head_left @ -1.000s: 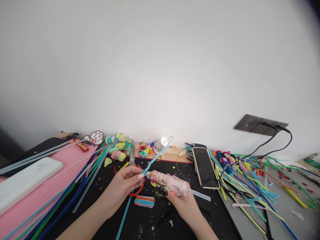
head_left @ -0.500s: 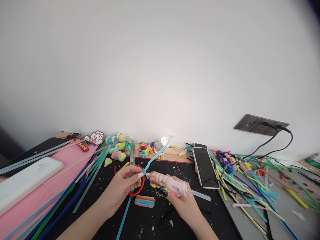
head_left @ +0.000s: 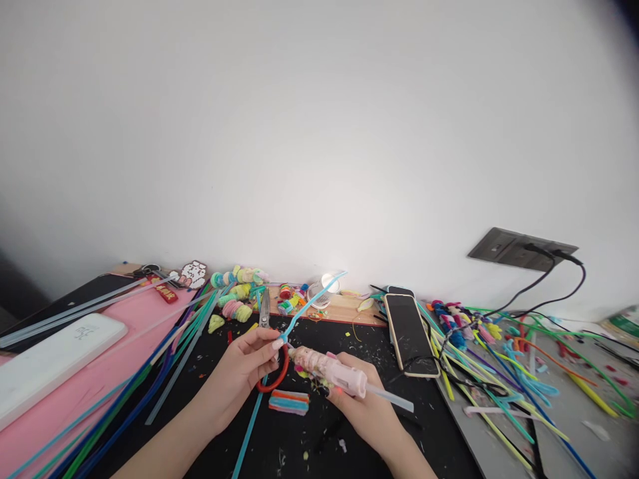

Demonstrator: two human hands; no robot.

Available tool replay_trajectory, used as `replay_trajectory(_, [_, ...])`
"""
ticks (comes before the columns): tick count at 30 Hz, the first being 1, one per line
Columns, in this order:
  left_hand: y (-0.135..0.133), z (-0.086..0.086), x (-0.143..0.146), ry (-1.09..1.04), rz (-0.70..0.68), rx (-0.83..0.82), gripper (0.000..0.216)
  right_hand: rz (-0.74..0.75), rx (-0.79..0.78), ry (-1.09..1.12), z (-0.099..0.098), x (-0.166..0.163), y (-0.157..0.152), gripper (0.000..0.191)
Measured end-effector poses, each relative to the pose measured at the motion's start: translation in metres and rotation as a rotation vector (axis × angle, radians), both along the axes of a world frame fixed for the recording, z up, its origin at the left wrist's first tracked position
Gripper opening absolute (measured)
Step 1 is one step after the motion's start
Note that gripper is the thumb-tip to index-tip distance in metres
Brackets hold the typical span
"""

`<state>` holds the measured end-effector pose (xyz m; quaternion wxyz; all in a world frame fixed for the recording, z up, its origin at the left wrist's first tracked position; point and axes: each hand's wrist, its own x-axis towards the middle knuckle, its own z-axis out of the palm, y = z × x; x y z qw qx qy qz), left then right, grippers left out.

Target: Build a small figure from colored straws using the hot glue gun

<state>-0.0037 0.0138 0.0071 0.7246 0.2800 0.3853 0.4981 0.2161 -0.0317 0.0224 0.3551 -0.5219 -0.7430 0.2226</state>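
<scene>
Between the thumb and fingers of my left hand (head_left: 247, 369) is the lower end of a blue pipe cleaner (head_left: 312, 303), which slants up to the right. My right hand (head_left: 357, 396) is closed around a pale pink glue gun (head_left: 339, 374); a clear glue stick (head_left: 392, 397) juts from its back end. The gun's nozzle points left and is close to the pinched end; whether they touch I cannot tell. Partly behind my left fingers lie red-handled scissors (head_left: 264, 309), blades pointing away. Below them rests a small striped bundle of pipe-cleaner pieces (head_left: 289, 402).
A phone (head_left: 410, 332) lies right of my hands, with loose pipe cleaners (head_left: 499, 392) and black cables beyond. Pipe cleaners, a pink mat (head_left: 150, 313) and a white power bank (head_left: 60, 359) are at left. Fuzzy coiled pieces (head_left: 234, 309) and a white cup (head_left: 324, 289) stand near the wall.
The glue gun in my right hand has shifted slightly left and down, its nozzle nearer the pinched end of the pipe cleaner. My left hand has barely moved.
</scene>
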Motion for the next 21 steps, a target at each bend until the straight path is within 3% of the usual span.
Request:
replay_trajectory(2, [0.000, 0.001, -0.001, -0.005, 0.024, -0.016, 0.029, -0.017, -0.022, -0.061, 0.002, 0.001, 0.001, 0.007])
replay_trajectory(5, [0.000, 0.002, -0.001, 0.007, 0.040, -0.017, 0.032, -0.048, 0.002, -0.228, -0.002, 0.004, 0.003, 0.029])
replay_trajectory(10, [0.000, 0.001, -0.001, 0.107, 0.010, 0.034, 0.028, -0.144, 0.032, -0.455, -0.015, 0.009, 0.005, 0.049])
replay_trajectory(15, [0.001, -0.002, -0.001, 0.303, -0.009, 0.141, 0.024, -0.184, 0.083, -0.421, -0.015, 0.008, 0.003, 0.059])
replay_trajectory(21, [-0.003, -0.002, 0.005, 0.518, -0.203, 0.406, 0.007, -0.236, 0.418, -0.287, -0.004, 0.007, 0.003, 0.054])
